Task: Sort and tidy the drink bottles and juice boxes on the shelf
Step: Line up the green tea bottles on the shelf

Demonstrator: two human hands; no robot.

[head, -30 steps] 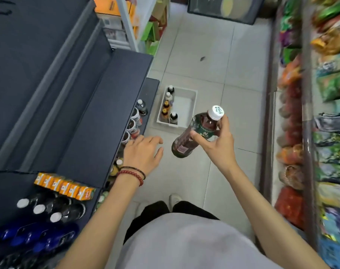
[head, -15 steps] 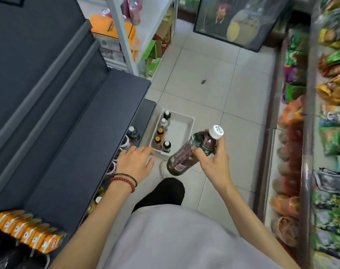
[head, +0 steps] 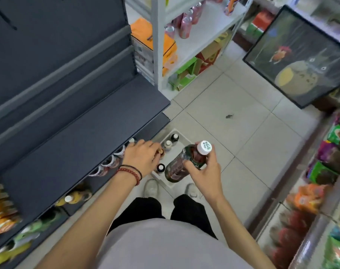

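Observation:
My right hand (head: 205, 171) grips a dark tea bottle (head: 181, 165) with a white cap just below its neck, holding it tilted over the white bin (head: 182, 137) on the floor. My left hand (head: 143, 157) reaches down into the bin, its fingers curled over the top of a small amber bottle (head: 161, 151). Other small bottles (head: 168, 145) stand in the bin, one with a black cap (head: 160, 168) right by my left wrist. Cans (head: 110, 162) and bottles (head: 74, 199) line the lowest dark shelf. Orange juice boxes (head: 0, 208) sit at the far left.
The dark shelving unit (head: 83, 131) fills the left side. A white rack (head: 186, 43) with drinks and cartons stands behind it. Snack bags (head: 328, 171) line the right aisle. A framed picture (head: 301, 61) leans at the back. My shoes (head: 151, 188) touch the bin.
I have stepped closer to the bin. My left hand dropped from the shelf edge into the bin onto a small bottle. My right hand lowered the tea bottle slightly.

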